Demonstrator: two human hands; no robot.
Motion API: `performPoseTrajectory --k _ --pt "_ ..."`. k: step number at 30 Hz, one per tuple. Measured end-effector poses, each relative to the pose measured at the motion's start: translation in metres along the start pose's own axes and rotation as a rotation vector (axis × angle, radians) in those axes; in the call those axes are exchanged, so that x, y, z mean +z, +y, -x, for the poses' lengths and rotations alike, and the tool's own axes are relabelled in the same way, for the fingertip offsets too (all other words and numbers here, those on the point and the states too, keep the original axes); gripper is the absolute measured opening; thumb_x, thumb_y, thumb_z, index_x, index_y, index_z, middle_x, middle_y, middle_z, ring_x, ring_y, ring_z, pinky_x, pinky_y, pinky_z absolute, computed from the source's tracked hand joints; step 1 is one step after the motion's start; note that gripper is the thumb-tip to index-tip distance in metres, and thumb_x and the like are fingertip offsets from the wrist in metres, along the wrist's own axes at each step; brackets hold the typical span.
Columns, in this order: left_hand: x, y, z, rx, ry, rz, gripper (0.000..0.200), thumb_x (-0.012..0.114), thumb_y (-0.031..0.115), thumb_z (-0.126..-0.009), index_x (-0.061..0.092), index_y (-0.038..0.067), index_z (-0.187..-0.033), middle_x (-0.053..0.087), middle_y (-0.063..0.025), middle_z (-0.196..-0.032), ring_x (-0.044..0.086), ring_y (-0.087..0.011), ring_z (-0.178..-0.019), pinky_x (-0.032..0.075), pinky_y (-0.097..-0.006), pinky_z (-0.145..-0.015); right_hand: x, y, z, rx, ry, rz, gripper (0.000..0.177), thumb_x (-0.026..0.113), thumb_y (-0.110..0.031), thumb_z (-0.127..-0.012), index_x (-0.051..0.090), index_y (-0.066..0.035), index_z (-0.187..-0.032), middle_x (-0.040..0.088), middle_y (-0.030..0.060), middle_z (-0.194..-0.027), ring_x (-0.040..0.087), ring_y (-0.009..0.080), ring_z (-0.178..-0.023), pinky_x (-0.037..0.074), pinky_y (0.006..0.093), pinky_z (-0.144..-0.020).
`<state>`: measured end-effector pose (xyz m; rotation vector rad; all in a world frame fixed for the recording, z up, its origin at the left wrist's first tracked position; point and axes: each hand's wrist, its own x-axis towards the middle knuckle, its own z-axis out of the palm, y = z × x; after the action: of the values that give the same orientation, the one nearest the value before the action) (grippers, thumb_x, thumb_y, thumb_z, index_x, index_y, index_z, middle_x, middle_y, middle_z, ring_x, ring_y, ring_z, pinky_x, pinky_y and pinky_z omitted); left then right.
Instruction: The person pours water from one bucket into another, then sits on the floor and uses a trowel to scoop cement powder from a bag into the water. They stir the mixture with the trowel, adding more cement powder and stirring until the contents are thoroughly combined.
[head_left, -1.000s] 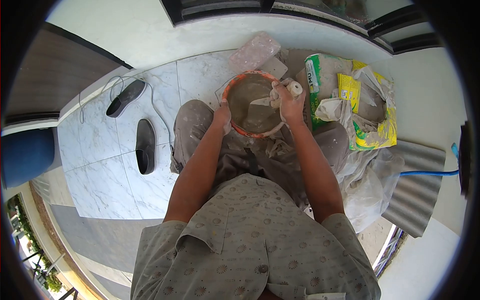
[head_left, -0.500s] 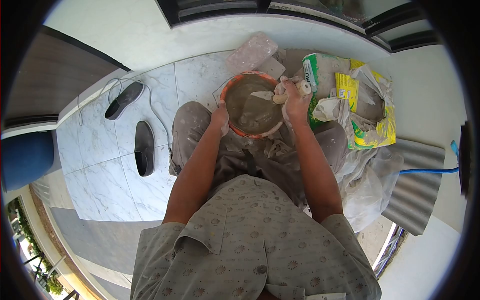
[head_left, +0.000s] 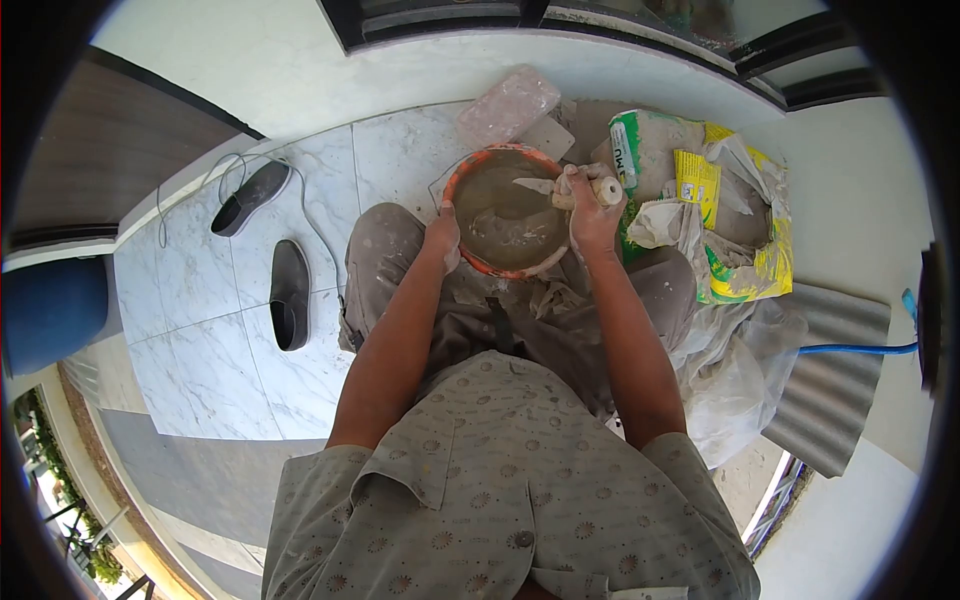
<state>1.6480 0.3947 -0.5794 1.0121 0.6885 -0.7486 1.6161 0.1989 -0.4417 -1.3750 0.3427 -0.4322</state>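
An orange-rimmed bucket (head_left: 480,262) of wet grey mix stands between my knees. My left hand (head_left: 442,238) grips its left rim, fingers wrapped round the side. At the right rim my right hand (head_left: 592,208) is closed round the pale handle of a trowel (head_left: 536,185). The blade points left over the grey mix (head_left: 500,205), its tip above the upper middle of the bucket. Beyond the bucket lies a dusty pinkish block (head_left: 510,103).
An opened yellow and green bag (head_left: 745,275) of grey powder stands right of the bucket, with clear plastic (head_left: 735,375) and a corrugated sheet (head_left: 825,385) nearby. Two dark shoes (head_left: 288,295) and a thin cable lie on the marble tiles (head_left: 190,290) at left.
The trowel blade has turned and shifted slightly up and left over the mix, and now looks narrower. My right hand has tilted with it; my left hand stays on the rim.
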Motion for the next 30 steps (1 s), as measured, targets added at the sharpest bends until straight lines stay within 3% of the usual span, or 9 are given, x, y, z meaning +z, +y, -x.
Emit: performPoseTrajectory --k 3,7,11,14,17,20,25,30 --pt "0.006 0.004 0.007 -0.008 0.018 -0.003 0.060 0.030 0.046 -0.102 0.031 0.001 -0.142 0.037 -0.0143 -0.146 0.039 -0.0279 -0.131 0.032 -0.0411 -0.109 -0.010 0.050 0.009 -0.028 0.010 0.208 0.018 0.064 -0.002 -0.083 0.051 -0.004 -0.070 0.054 0.0021 -0.061 0.051 0.0091 -0.054 0.043 0.0276 -0.052" --pt "0.002 0.004 0.006 0.009 0.023 -0.018 0.059 0.031 0.045 -0.102 0.030 0.002 -0.142 0.037 -0.0138 -0.146 0.040 -0.0280 -0.130 0.032 -0.0425 -0.109 -0.006 0.030 0.003 0.174 0.035 -0.139 0.018 0.063 -0.001 -0.083 0.050 -0.004 -0.070 0.054 0.0037 -0.062 0.052 0.0117 -0.054 0.044 0.0296 -0.052" --pt "0.004 0.001 0.006 0.044 -0.036 0.023 0.059 0.030 0.044 -0.102 0.030 0.002 -0.142 0.038 -0.0145 -0.145 0.040 -0.0280 -0.130 0.032 -0.0439 -0.109 0.004 -0.021 -0.012 0.049 0.109 -0.293 0.019 0.062 -0.001 -0.085 0.050 -0.004 -0.071 0.054 0.0037 -0.065 0.052 0.0122 -0.057 0.044 0.0288 -0.055" --pt "-0.005 -0.007 -0.011 0.048 -0.018 -0.006 0.058 0.029 0.044 -0.102 0.031 0.000 -0.141 0.038 -0.0146 -0.145 0.041 -0.0279 -0.130 0.033 -0.0439 -0.109 -0.012 0.021 -0.021 -0.101 0.096 -0.071 0.019 0.063 -0.001 -0.084 0.050 -0.005 -0.070 0.053 0.0031 -0.064 0.051 0.0124 -0.056 0.044 0.0293 -0.054" --pt "0.001 -0.001 -0.001 0.018 0.010 -0.012 0.059 0.029 0.044 -0.102 0.031 0.000 -0.141 0.037 -0.0147 -0.145 0.040 -0.0277 -0.130 0.033 -0.0442 -0.109 -0.015 0.048 0.000 0.136 0.084 0.134 0.015 0.062 0.001 -0.083 0.051 -0.006 -0.075 0.052 0.0053 -0.067 0.051 0.0158 -0.056 0.047 0.0346 -0.059" --pt "0.001 0.001 0.001 -0.015 0.021 -0.014 0.060 0.029 0.044 -0.102 0.031 -0.001 -0.141 0.037 -0.0150 -0.146 0.040 -0.0277 -0.131 0.032 -0.0438 -0.109 -0.011 0.031 -0.001 0.226 0.102 -0.126 0.015 0.062 0.000 -0.084 0.050 -0.006 -0.076 0.051 0.0048 -0.065 0.050 0.0157 -0.054 0.046 0.0348 -0.057" --pt "0.010 0.008 0.017 -0.001 0.030 -0.010 0.061 0.029 0.044 -0.102 0.029 -0.001 -0.142 0.037 -0.0154 -0.146 0.041 -0.0281 -0.130 0.032 -0.0424 -0.109 0.006 -0.013 -0.017 0.008 0.162 -0.356 0.015 0.062 0.000 -0.085 0.050 -0.006 -0.079 0.051 0.0046 -0.065 0.050 0.0161 -0.054 0.046 0.0342 -0.058" --pt "0.005 0.004 0.007 0.021 0.014 -0.015 0.061 0.030 0.045 -0.102 0.029 -0.001 -0.142 0.037 -0.0157 -0.146 0.041 -0.0287 -0.130 0.033 -0.0430 -0.108 -0.013 0.047 -0.011 0.121 0.155 0.008 0.019 0.063 0.000 -0.084 0.050 -0.005 -0.071 0.052 0.0047 -0.062 0.051 0.0144 -0.056 0.045 0.0317 -0.057"
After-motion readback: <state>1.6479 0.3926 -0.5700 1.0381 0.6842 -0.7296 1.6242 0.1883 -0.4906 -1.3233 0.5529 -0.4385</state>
